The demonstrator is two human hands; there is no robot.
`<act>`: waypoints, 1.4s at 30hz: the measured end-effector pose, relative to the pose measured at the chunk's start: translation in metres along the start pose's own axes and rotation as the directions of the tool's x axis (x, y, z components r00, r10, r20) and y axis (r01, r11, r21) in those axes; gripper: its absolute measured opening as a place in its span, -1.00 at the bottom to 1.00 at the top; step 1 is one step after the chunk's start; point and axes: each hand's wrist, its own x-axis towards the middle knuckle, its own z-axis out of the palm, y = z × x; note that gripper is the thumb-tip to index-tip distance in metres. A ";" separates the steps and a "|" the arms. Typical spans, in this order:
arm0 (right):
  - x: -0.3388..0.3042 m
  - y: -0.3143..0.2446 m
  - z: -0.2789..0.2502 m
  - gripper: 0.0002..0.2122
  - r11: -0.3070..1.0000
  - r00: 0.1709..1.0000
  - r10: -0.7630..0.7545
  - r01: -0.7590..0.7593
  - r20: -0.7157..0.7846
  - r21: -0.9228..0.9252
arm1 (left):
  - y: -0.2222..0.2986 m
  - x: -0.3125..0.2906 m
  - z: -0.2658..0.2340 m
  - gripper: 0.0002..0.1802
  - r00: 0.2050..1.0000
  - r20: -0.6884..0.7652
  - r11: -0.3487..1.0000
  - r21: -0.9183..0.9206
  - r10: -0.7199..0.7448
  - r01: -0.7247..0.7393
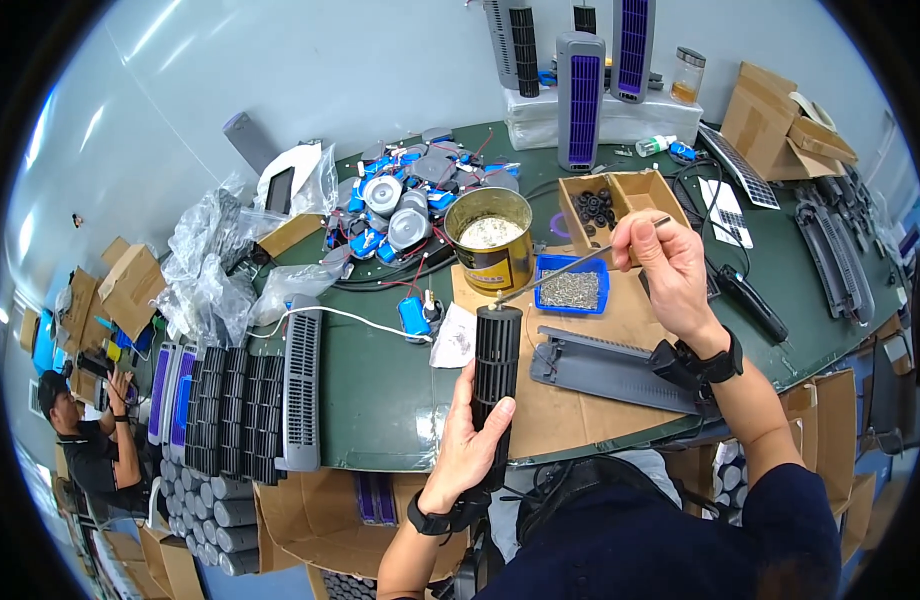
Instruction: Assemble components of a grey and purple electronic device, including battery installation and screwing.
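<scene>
My left hand [462, 445] is wrapped round a black slatted fan wheel [497, 350], held nearly upright over the table's front edge. In my right hand [668, 275] a thin metal rod [572, 266] is pinched, slanting down to the left. Its tip meets the top end of the wheel, where a small pale blob shows. Just behind stands an open tin [508, 272] with whitish paste inside. Beside the tin is a blue tray [547, 304] of small screws. A grey fan housing [610, 368] lies on the cardboard sheet [560, 432], below my right hand.
A wooden box [642, 187] holds black round parts. Motors with blue packs [410, 200] are heaped at the back. More fan wheels [235, 415] line the left edge. Tower fans [580, 100] stand at the back; a black screwdriver [750, 300] lies right. Another person [95, 450] is at far left.
</scene>
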 end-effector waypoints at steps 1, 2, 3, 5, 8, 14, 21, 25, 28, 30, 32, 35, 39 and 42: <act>0.000 -0.003 0.001 -0.71 0.999 0.999 -0.038 0.037 -0.025 -0.016 | 0.002 0.000 0.001 -0.22 1.000 -0.010 0.999 0.043 0.006 -0.006; 0.000 -0.006 0.001 -0.71 0.997 0.996 -0.076 0.074 -0.050 -0.033 | 0.003 0.000 0.002 -0.21 1.000 -0.020 0.996 0.087 0.013 -0.012; 0.000 -0.011 0.001 -0.70 0.990 0.992 -0.105 0.098 -0.064 -0.103 | 0.003 0.000 0.002 -0.21 1.000 -0.021 0.996 0.087 0.013 -0.011; -0.002 -0.010 -0.002 -0.70 0.992 0.992 -0.106 0.101 -0.071 -0.077 | 0.003 -0.001 0.002 -0.20 0.996 -0.044 0.979 0.191 0.077 -0.067; -0.005 -0.010 -0.002 -0.71 0.996 0.994 -0.090 0.089 -0.062 -0.017 | 0.000 0.000 0.000 -0.19 0.994 -0.070 0.965 0.252 0.086 -0.066; -0.006 -0.008 -0.004 -0.71 0.992 0.991 -0.094 0.084 -0.098 -0.099 | -0.003 -0.002 -0.001 -0.18 0.992 -0.081 0.960 0.267 0.102 -0.077; -0.013 -0.009 0.000 -0.72 0.995 0.994 -0.093 0.094 -0.051 0.024 | 0.002 -0.002 0.002 -0.17 0.993 -0.083 0.979 0.190 0.089 -0.072; -0.013 -0.008 -0.002 -0.72 0.991 0.987 -0.124 0.128 -0.104 0.040 | 0.000 -0.001 0.000 -0.20 0.994 -0.078 0.990 0.127 0.078 -0.068; -0.013 -0.002 0.001 -0.72 0.995 0.994 -0.078 0.083 -0.073 0.058 | -0.004 -0.001 -0.001 -0.22 0.998 -0.030 0.999 0.013 0.048 -0.048; -0.009 0.004 -0.004 -0.72 0.995 0.993 -0.055 0.062 -0.101 0.075 | -0.008 -0.003 -0.002 -0.23 0.999 -0.017 0.998 -0.031 0.047 -0.048; -0.001 0.011 -0.006 -0.72 0.994 0.992 -0.031 0.044 -0.125 0.095 | -0.011 -0.004 -0.004 -0.23 1.000 0.000 0.982 -0.188 0.025 -0.025; 0.013 0.031 -0.007 -0.72 1.000 0.977 -0.025 0.023 -0.211 -0.013 | -0.011 -0.004 -0.005 -0.38 1.000 0.005 0.960 -0.278 0.004 -0.002; 0.032 0.064 0.013 -0.71 0.976 0.973 0.210 -0.214 -0.098 -0.040 | -0.005 -0.006 -0.003 -0.43 1.000 0.006 0.905 -0.424 -0.023 0.023; 0.035 0.086 0.015 -0.67 0.939 0.938 0.344 -0.345 -0.055 -0.016 | 0.002 -0.003 0.003 -0.45 0.999 0.031 0.886 -0.464 -0.009 0.022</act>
